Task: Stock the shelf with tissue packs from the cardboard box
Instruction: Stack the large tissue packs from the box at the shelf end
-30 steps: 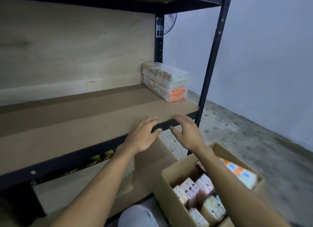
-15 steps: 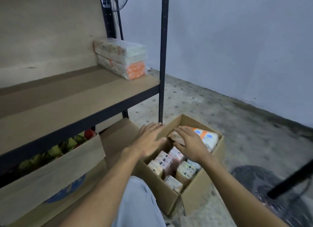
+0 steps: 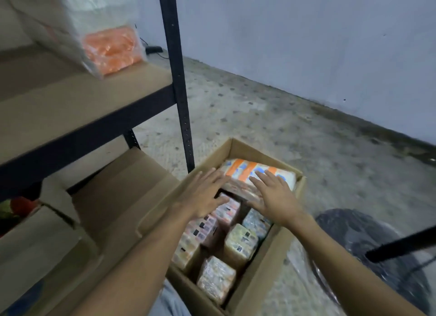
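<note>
— What is the person wearing?
— Pale grey-blue fabric (image 3: 168,302) over a leg, blurred, at the view's bottom edge.
— And the arms?
— The left forearm (image 3: 141,256) and right forearm (image 3: 342,256) are bare, like the left hand (image 3: 203,195) and right hand (image 3: 274,197).

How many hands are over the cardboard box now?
2. The left hand is above the left side of the cardboard box; the right hand is over the orange-striped tissue pack at its far end. None seems hidden.

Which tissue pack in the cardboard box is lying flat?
The orange-and-blue striped pack at the far end of the cardboard box, by the right hand. The other packs stand on end, lower down.
</note>
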Demonstrator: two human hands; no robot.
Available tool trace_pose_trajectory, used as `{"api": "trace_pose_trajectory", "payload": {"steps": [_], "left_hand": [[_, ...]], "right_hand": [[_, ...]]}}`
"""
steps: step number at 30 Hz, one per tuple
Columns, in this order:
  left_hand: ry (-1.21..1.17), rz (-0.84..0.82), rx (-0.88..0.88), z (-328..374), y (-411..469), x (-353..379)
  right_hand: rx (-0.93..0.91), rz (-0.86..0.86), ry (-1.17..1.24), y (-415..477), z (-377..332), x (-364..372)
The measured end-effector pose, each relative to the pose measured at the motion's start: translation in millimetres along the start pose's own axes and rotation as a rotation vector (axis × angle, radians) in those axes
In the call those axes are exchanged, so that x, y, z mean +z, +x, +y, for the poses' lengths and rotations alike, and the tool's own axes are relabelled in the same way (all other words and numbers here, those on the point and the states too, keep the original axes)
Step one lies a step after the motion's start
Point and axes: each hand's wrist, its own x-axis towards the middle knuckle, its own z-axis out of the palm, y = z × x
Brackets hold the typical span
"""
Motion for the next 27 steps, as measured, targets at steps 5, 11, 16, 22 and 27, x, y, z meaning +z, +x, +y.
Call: {"api": "trace_pose_trajectory", "payload": {"steps": [5,11,16,22,27], "left_hand": [[-0.040,0.002,0.101,-20,54,34],[-0.125,0.037,0.160,-33,98,66],[-0.162,0.135,0.218,-34,116,79],[-0.236,0.229,0.215,-31,116,86],[-0.266,0.271,0.182,-27,111,83]], "right_hand": [[0.015,0.002,-0.027,20,24,23],[0.001,0.007,-0.078,27,39,38],[0.029,-0.005,-0.108,35,51,38],[0.025,-0.005,-0.004,38,50,34],[0.007,0.004,0.025,36,52,27]]}}
